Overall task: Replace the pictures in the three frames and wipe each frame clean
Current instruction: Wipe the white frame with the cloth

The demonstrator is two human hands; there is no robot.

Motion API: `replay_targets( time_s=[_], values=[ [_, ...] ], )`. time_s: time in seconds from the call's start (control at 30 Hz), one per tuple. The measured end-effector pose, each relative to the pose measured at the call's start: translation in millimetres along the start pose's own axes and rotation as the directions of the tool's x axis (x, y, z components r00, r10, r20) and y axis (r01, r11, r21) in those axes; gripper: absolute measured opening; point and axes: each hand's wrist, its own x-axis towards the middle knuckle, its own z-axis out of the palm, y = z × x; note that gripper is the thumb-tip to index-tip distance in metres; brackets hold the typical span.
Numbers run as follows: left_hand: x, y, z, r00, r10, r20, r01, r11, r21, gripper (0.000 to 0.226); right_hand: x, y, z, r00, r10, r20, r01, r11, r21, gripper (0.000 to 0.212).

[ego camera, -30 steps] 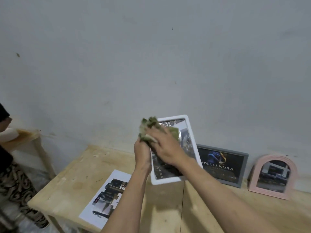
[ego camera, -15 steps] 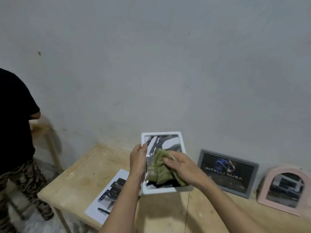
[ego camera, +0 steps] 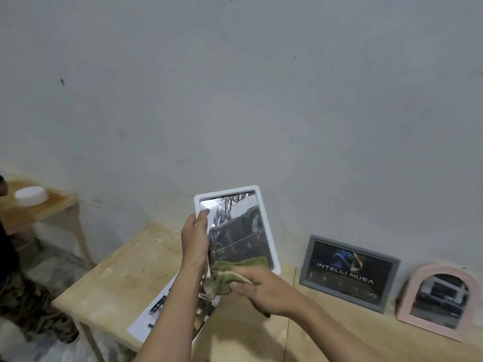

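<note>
The left hand (ego camera: 195, 239) grips the white frame's (ego camera: 266, 231) left edge, upright above the surface (ego camera: 125, 278); the right hand (ego camera: 264, 291) clutches a green cloth (ego camera: 230, 273) against the frame's lower glass.

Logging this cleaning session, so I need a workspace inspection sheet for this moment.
Surface: light wooden table, worn.
Job's things: white rectangular frame held up; grey rectangular frame and pink arched frame lean on the wall; green cloth on the white frame's lower glass.
Clutter: printed sheet.
Hands: left hand grips the white frame; right hand holds the cloth.
Cables: nothing seen.
Surroundings: grey wall; side table with white bowl.
</note>
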Motion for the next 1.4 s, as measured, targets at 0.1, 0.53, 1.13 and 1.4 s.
replay_targets(
  time_s=[0.1,0.53,1.13,1.4],
  values=[
    [-7.8,-3.4,0.8,0.999,0.052,0.003,-0.052,0.993,0.109,0.031,11.1,-18.8,-17.3,0.972,0.049,-0.229,0.031,0.942,0.334,0.018],
    [-27.0,-4.4,16.2,0.997,0.06,-0.052,-0.066,0.99,-0.124,0.021,59.1,22.6,-81.6,0.835,-0.185,-0.518,-0.162,0.818,-0.553,0.052],
    [-8.0,-7.8,35.6,0.985,0.005,-0.172,-0.012,0.999,-0.038,0.023,-11.0,35.7,51.1,0.911,-0.158,-0.381,0.062,0.965,-0.254,0.064],
    [-21.1,-6.0,30.3,0.997,0.058,0.044,-0.055,0.997,-0.052,0.027,13.0,-30.1,-66.9,0.695,-0.171,-0.698,0.168,0.983,-0.073,0.035]
  ],
)
